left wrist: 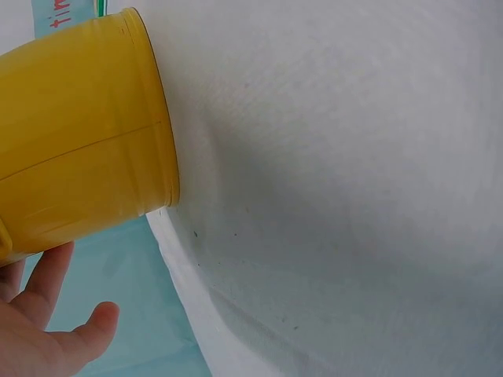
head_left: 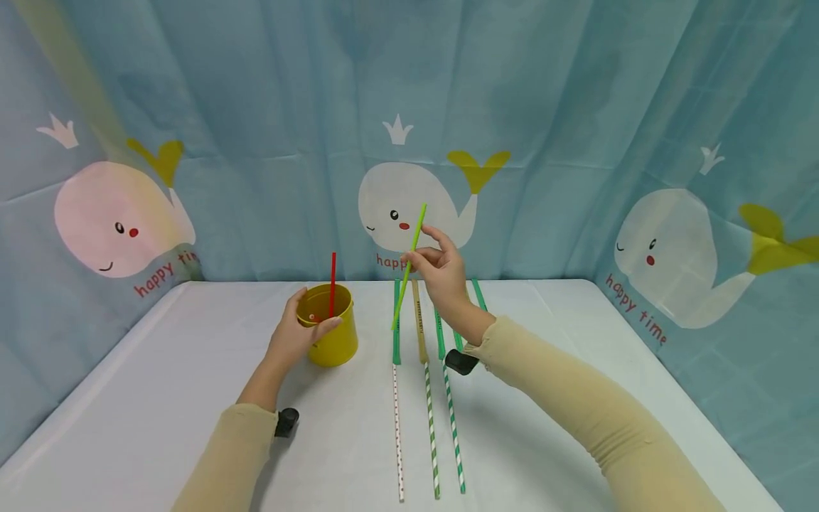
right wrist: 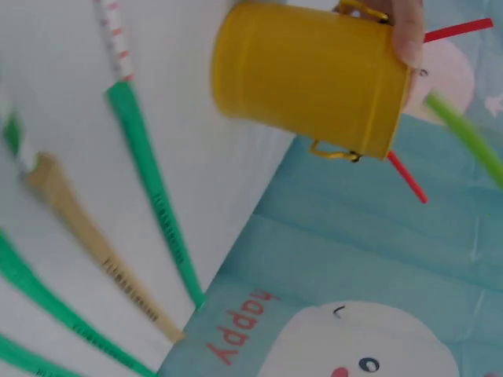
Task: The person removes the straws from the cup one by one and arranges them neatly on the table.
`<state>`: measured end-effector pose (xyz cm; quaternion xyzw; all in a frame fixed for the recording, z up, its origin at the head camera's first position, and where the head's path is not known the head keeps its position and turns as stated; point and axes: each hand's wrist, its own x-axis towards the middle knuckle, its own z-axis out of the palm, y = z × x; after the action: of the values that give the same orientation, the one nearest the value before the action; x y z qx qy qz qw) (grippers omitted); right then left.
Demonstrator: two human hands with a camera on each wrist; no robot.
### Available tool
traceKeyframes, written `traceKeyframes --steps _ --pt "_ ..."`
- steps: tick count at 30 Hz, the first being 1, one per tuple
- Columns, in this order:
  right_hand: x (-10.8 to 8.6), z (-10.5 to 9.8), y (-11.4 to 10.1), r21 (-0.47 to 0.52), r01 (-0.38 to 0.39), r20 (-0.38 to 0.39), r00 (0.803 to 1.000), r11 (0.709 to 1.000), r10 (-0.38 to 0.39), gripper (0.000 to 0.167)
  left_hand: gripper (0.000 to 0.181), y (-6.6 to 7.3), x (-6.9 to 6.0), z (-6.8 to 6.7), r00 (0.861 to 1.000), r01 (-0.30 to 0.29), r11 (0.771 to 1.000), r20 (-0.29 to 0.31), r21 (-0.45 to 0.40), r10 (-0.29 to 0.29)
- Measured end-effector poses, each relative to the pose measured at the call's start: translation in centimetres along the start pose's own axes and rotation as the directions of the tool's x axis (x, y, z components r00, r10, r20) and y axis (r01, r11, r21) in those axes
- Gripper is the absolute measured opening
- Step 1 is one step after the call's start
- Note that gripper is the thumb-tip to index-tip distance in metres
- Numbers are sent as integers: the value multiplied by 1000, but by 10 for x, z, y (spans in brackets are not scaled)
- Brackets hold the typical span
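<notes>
My left hand (head_left: 296,334) grips a yellow metal bucket (head_left: 335,346) by its rim, the thumb over the near edge and the fingers round the left side. A red straw (head_left: 333,284) stands up out of the bucket. Two red straw ends show past its rim in the right wrist view, one of them a red straw (right wrist: 408,178) pointing down. To the right, my right hand (head_left: 444,277) pinches a bright green straw (head_left: 402,290) between thumb and fingers. It is held tilted in the air above the table, its lower end apart from the bucket.
Paper straws lie on the white table: one red-dotted (head_left: 398,434) and two striped, including a green-striped straw (head_left: 431,434). Behind them are several printed paper sleeves, among them a green sleeve (head_left: 397,348) and a brown sleeve (head_left: 419,323). A blue curtain (head_left: 288,213) closes the back.
</notes>
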<state>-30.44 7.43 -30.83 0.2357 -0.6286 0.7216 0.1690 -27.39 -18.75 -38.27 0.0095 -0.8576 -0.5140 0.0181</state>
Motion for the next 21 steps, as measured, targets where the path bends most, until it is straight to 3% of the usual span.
traceKeyframes --steps 7,14,21 --pt "-8 -26 5 -29 -4 99 995 1000 6 55 111 -1 2 1 1000 -1 1000 6 3 1" --pt "-17 -50 0 -85 -93 189 976 992 107 51 112 -2 2 1 1000 0 1000 6 14 0" --pt "-23 -70 -2 -154 -100 238 962 983 135 51 111 0 0 0 1000 8 1000 5 11 -8"
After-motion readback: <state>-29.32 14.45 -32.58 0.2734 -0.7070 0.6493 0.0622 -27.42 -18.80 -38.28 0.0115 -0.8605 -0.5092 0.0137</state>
